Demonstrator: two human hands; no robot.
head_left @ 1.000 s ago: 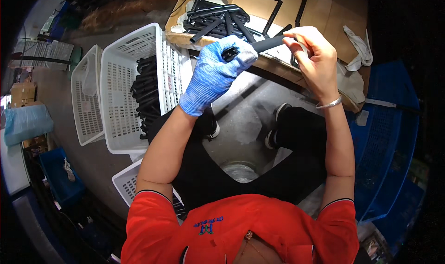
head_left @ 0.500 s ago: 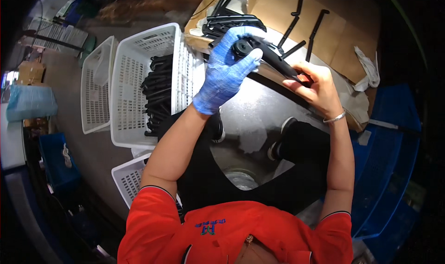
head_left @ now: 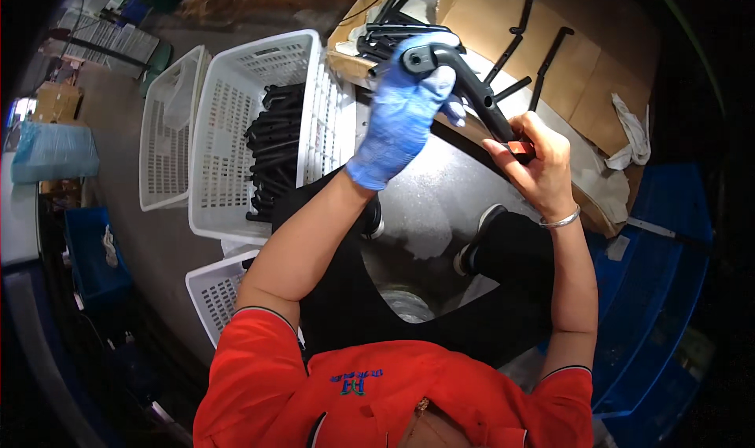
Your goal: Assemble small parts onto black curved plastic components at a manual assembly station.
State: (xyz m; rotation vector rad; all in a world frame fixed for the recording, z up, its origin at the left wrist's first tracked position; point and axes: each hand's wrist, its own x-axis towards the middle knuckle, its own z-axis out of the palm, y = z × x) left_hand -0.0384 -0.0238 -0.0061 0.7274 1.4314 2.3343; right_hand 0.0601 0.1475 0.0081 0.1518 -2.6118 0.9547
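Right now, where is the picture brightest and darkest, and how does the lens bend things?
Head view: brightest glare on the grey floor, between the gloved left hand and the bare right hand; head view: corners sink to near black; head view: fisheye bows the outer edge of the blue container.

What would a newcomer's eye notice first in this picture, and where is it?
Probably the blue glove on the left hand, upper centre, gripping a bent black tube; the bare right hand pinches a small red piece at the tube's lower end. Next comes the red shirt filling the bottom, then the white basket of black parts at left.
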